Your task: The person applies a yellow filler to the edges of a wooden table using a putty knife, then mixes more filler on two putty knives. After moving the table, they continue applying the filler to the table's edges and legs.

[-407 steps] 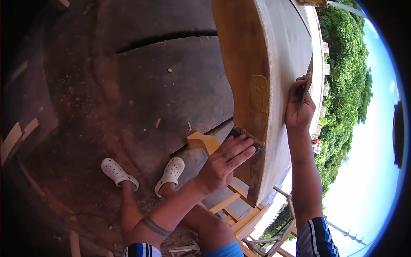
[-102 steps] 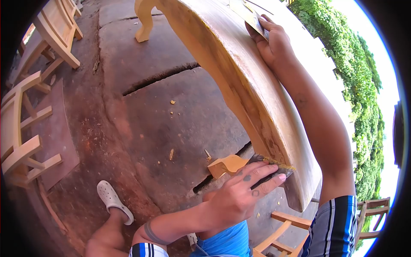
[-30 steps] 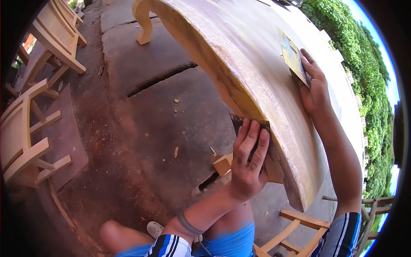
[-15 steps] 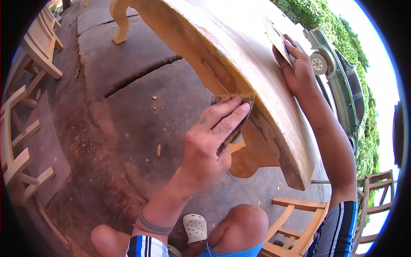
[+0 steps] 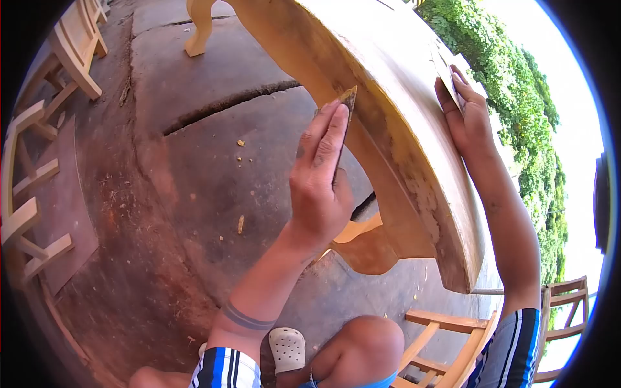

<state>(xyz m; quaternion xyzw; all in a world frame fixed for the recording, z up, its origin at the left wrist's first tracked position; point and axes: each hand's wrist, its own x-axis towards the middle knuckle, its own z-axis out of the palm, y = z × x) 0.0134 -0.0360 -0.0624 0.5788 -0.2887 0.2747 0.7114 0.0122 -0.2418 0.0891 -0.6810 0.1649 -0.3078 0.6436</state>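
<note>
Beside the apron of a wooden table (image 5: 430, 187), my left hand (image 5: 320, 178) is closed on a thin, flat putty spreader (image 5: 350, 98) with yellowish filler along its edge. The spreader's upper corner overlaps the apron in this view. Yellow filler streaks (image 5: 381, 107) run along the apron's upper edge, and darker patches mark its lower part. Over the pale tabletop (image 5: 388, 64), my right hand (image 5: 467, 116) grips a light flat plate (image 5: 451, 77) between thumb and fingers.
A curved table leg (image 5: 199, 29) stands on the cracked concrete floor (image 5: 213, 149). Unfinished wooden chairs (image 5: 77, 58) line the left side. A chair frame (image 5: 446, 323) lies near my knee, with another chair (image 5: 566, 304) behind it. Small crumbs (image 5: 240, 224) dot the floor.
My left hand has moved up and tilted the spreader, which lay flat along the apron's edge before. My right hand and its plate show farther right; the view has shifted, hiding the parked vehicle.
</note>
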